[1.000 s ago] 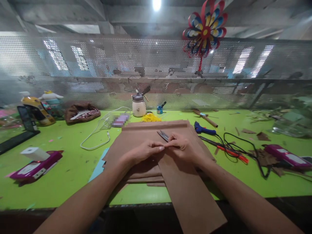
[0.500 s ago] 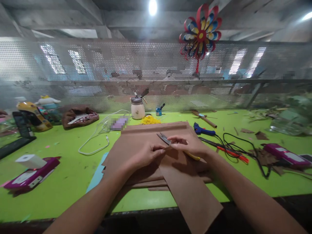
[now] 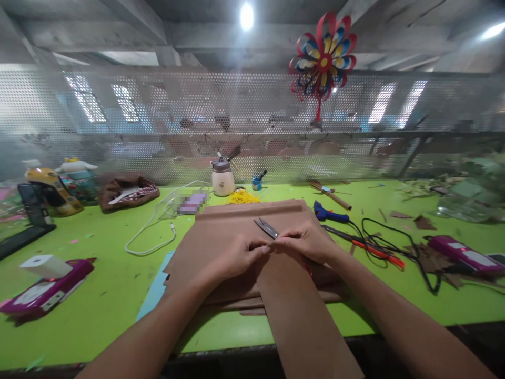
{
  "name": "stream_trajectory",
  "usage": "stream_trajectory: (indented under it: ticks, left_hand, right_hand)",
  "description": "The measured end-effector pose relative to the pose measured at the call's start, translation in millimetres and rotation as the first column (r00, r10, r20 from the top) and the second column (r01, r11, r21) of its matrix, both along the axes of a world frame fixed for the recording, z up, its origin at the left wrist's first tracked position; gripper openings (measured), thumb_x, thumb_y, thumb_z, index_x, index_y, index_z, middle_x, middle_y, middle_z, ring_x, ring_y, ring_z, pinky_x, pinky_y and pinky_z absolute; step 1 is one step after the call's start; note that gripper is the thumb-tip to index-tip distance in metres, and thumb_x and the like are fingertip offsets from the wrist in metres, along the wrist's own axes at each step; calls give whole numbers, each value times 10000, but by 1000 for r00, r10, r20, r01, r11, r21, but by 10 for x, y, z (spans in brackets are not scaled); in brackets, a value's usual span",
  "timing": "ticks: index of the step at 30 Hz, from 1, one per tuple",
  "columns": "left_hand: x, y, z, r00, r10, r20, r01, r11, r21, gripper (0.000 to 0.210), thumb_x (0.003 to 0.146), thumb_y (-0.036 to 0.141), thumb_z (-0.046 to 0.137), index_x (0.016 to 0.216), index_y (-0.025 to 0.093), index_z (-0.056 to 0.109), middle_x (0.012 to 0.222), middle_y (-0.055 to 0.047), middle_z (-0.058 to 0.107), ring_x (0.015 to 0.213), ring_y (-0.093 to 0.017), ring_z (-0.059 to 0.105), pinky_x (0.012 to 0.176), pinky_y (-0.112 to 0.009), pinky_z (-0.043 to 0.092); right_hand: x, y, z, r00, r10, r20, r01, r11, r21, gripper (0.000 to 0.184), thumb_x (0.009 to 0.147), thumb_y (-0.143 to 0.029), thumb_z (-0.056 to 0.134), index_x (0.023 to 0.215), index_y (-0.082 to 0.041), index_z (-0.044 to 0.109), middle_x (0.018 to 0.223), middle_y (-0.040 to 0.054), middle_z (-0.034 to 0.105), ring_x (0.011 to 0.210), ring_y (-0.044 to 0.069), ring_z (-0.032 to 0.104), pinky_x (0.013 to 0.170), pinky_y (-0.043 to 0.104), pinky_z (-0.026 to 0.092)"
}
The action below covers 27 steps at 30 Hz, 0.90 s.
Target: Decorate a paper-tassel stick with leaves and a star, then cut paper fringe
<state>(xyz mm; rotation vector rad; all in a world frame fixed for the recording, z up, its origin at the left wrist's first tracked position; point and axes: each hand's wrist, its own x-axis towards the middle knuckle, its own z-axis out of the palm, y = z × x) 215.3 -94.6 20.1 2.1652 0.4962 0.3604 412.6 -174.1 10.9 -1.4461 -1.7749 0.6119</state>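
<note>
A long strip of brown paper (image 3: 303, 310) runs from between my hands down toward me, past the table's front edge. My left hand (image 3: 242, 257) pinches the strip's far end between thumb and fingers. Close beside it, my right hand (image 3: 305, 242) pinches the same end at its right corner. Metal scissors (image 3: 266, 228) point up and left beyond my fingertips; my right hand covers most of their handle, and I cannot tell whether it grips them. Beneath both hands lies a stack of brown paper sheets (image 3: 221, 226).
Right of the stack are a blue glue gun (image 3: 329, 213), a black cable (image 3: 398, 221) and an orange-handled tool (image 3: 379, 252). Behind it stand a pale jug (image 3: 223, 179), a small blue bottle (image 3: 256, 182) and yellow strands (image 3: 242, 197). Purple power strips (image 3: 51, 284) lie at the sides.
My right hand's fingers have closed in on the strip's end, nearer my left hand. The strip has swung straighter toward me. The scissors' yellow handle no longer shows.
</note>
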Motion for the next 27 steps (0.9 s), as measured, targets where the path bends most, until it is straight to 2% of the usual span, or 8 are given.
stream_trajectory:
  ticks: [4,8,11,16,22,27]
  left_hand:
    - [-2,4,-18,1000,15,-3,-15,1000,18,354,827,333,453,995,127,687,895,-56,697,808,-190,582,688,-240,424]
    - [-3,11,-60,1000,15,28,-16,999,50,345,840,312,436,995,136,689,925,-52,702,821,-184,595,702,-234,425]
    - [-10,11,-77,999,45,14,-46,989,137,340,846,322,433,978,151,696,892,-47,709,765,-169,603,667,-226,420]
    - [-21,-2,-77,997,73,-4,-67,941,332,313,850,313,440,948,177,705,862,-67,715,687,-159,602,606,-222,396]
    - [-53,-18,-20,999,47,-18,-36,915,401,289,846,268,454,1013,225,685,969,-70,703,789,-190,627,689,-243,413]
    - [-118,-28,99,996,54,-77,-18,912,410,287,843,285,445,894,182,708,859,-81,709,671,-167,597,590,-222,379]
  right_hand:
    - [-24,-10,-1,996,25,-85,-27,999,-23,253,806,-371,566,828,-180,730,793,44,726,729,165,644,658,255,486]
    - [-20,6,-14,995,33,-90,-34,999,-9,235,793,-366,583,840,-192,734,818,43,727,722,164,646,656,255,488]
    - [-15,16,-19,999,33,-23,-33,999,-2,239,799,-372,574,861,-207,736,820,31,728,717,165,642,630,246,478]
    - [-75,9,-36,987,3,161,-12,998,59,240,823,-356,542,922,-233,724,858,12,729,739,179,641,625,243,462]
    - [-156,5,-69,981,23,192,-38,997,71,285,872,-349,466,869,-196,707,806,26,718,709,172,630,618,245,447]
    - [-198,-6,-39,975,-12,222,-5,997,75,258,853,-336,494,824,-189,704,758,25,710,662,165,615,573,233,424]
